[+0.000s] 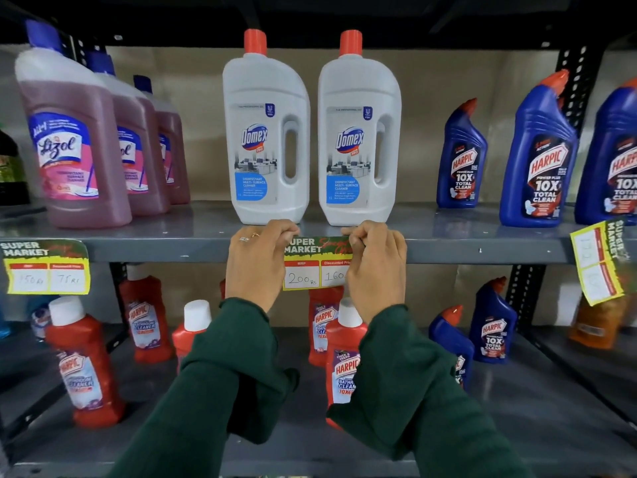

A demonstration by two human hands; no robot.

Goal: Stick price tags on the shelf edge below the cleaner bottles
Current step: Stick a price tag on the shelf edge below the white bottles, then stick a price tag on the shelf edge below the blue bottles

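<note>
While your left hand and right hand pinch its top corners, you press the price tag level against the shelf edge, centred under two Domex bottles.

Centre of frame: left hand and right hand press a price tag against the grey shelf edge, directly below two white cleaner bottles. A second tag is fixed at left; a third hangs tilted at right.
</note>
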